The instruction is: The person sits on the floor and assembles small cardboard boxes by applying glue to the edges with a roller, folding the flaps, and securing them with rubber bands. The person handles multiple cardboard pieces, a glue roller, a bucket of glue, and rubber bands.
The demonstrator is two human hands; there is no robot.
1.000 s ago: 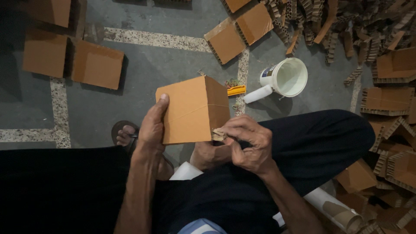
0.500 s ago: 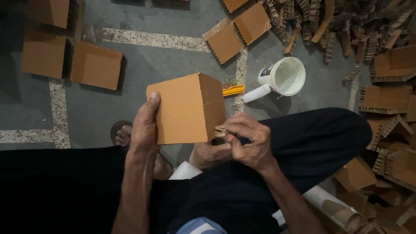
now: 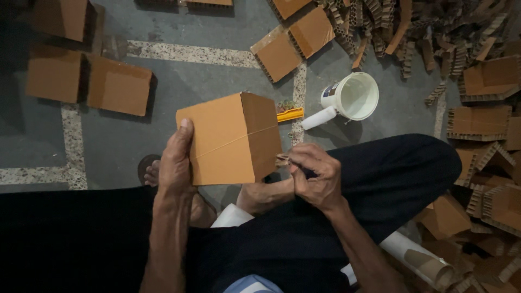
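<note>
Box [image 3: 228,138], brown cardboard, is held above the floor [image 3: 206,81] at scene centre, in front of the knees. Left hand [image 3: 176,163] grips its left side, thumb flat on the front face. Right hand [image 3: 315,176] pinches a small cardboard scrap [image 3: 281,159] at the box's lower right corner. White bucket [image 3: 355,96] stands far right.

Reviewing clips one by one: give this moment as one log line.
left hand: holds cardboard box | right hand: pinches small scrap at box's lower corner | nearby: white bucket, yellow tool on floor
</note>
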